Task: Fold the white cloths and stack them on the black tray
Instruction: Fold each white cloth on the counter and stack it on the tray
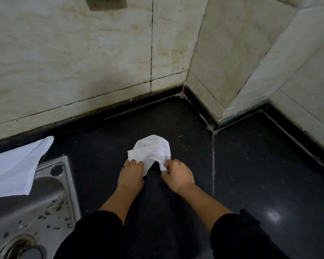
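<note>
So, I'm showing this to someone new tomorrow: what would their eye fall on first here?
First, the crumpled white cloth, bright against the black counter at centre. The left hand and right hand hold it at its near edge. Next, a second white cloth lies over the far corner of the steel sink at the left edge.

Both arms reach forward side by side; black sleeves (94, 238) end mid-forearm, wrists bare. Left hand (131, 174): back up, fingers curled over the near left edge of the white cloth (151, 149). Right hand (177, 175): back up, fingertips pinching the cloth's near right corner. Hands close together, not touching.
</note>
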A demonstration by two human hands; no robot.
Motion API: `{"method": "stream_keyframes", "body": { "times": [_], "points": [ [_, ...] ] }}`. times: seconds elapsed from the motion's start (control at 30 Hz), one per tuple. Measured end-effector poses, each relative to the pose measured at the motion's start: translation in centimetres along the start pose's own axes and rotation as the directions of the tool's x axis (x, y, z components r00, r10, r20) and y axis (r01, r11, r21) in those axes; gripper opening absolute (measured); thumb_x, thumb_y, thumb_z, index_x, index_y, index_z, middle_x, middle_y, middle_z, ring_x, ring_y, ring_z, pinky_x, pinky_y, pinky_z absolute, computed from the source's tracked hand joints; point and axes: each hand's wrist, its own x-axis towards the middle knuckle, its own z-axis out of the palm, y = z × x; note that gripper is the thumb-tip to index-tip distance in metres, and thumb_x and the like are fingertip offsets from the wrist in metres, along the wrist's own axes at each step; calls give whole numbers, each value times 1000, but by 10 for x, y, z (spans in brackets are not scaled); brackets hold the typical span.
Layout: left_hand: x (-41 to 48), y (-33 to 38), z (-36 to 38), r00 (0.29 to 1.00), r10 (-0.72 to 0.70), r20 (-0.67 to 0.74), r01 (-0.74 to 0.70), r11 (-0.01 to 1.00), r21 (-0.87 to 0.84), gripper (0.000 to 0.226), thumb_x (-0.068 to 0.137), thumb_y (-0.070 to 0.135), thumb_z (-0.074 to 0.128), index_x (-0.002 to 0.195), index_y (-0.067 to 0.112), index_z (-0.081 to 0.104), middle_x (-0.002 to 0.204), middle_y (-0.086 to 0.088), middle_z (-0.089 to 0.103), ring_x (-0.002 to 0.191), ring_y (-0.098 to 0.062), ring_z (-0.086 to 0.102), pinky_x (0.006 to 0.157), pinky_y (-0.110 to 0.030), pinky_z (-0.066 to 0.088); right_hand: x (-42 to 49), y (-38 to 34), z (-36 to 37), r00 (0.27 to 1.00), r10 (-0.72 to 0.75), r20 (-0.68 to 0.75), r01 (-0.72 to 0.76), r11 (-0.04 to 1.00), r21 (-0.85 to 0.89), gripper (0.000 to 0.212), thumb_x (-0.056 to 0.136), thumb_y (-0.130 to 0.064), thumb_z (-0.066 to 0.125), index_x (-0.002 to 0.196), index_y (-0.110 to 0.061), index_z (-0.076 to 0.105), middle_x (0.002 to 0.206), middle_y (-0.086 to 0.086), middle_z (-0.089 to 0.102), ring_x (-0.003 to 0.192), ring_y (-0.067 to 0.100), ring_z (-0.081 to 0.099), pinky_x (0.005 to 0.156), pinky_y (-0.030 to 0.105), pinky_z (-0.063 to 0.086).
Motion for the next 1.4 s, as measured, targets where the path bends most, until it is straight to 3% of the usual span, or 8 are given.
{"method": "stream_keyframes", "body": {
  "times": [0.13, 0.27, 0.33, 0.47, 0.7, 1.0, 1.17, 1.4],
  "points": [
    [-13, 14, -13, 990, -91, -112, 60, 966, -249, 11, 79, 6, 50, 85, 11, 58, 97, -8, 56, 99, -24, 47, 66, -31, 45, -18, 28, -35, 987, 144, -74, -129, 975, 183, 27, 85, -27, 61, 64, -20, 46, 82, 5, 59, 75, 23, 57, 60, 29, 38],
    [-27, 39, -44, 960, -221, -171, 51, 741, -670, 18, 76, 2, 54, 75, 17, 63, 90, -3, 59, 78, -19, 58, 58, -25, 39, -37, 54, -78, 956, 264, -124, -203, 907, 368, 19, 78, -20, 65, 61, -18, 55, 64, 4, 61, 70, 25, 61, 61, 30, 45],
    [-37, 54, -63, 953, -224, -203, -1, 668, -744, 23, 76, 2, 53, 67, 23, 58, 73, 1, 62, 67, -16, 58, 51, -22, 36, -50, 64, -100, 953, 268, -140, -186, 884, 429, 13, 75, -13, 63, 62, -11, 59, 63, 10, 65, 65, 24, 65, 60, 33, 49],
    [-52, 83, -97, 938, -185, -293, -130, 596, -792, 25, 75, 0, 53, 62, 22, 55, 54, 3, 55, 52, -10, 50, 50, -24, 38, -72, 82, -139, 954, 239, -180, -102, 826, 554, 10, 73, -4, 59, 67, 3, 61, 52, 11, 64, 47, 17, 66, 46, 25, 46],
    [-61, 132, -121, 934, -88, -346, -255, 515, -819, 25, 79, 1, 58, 65, 22, 62, 66, 5, 62, 62, -7, 55, 57, -21, 41, -107, 128, -196, 942, 244, -230, -72, 815, 574, 17, 77, -5, 53, 61, -8, 56, 58, 7, 62, 48, 20, 65, 38, 12, 35],
    [-55, 201, -136, 940, 62, -336, -329, 432, -840, 23, 83, 2, 57, 71, 16, 70, 73, -1, 68, 73, -15, 61, 66, -29, 48, -142, 193, -239, 889, 340, -306, -115, 813, 570, 20, 89, -11, 53, 82, -5, 71, 77, 5, 72, 62, 13, 71, 48, 23, 46],
    [-60, 224, -138, 926, 171, -335, -376, 381, -845, 25, 79, -1, 57, 72, 16, 74, 75, -6, 72, 75, -15, 64, 71, -33, 52, -164, 227, -252, 860, 351, -370, -48, 778, 626, 18, 86, -10, 56, 73, -11, 69, 62, 5, 70, 59, 15, 67, 44, 20, 43],
    [-80, 235, -96, 941, 292, -173, -288, 417, -862, 32, 78, -4, 57, 65, 20, 74, 69, 6, 71, 70, -4, 62, 66, -19, 47, -197, 271, -225, 910, 379, -166, -143, 666, 732, 25, 80, 1, 51, 62, -8, 66, 47, 14, 58, 40, 15, 51, 37, 18, 32]
  ]
}}
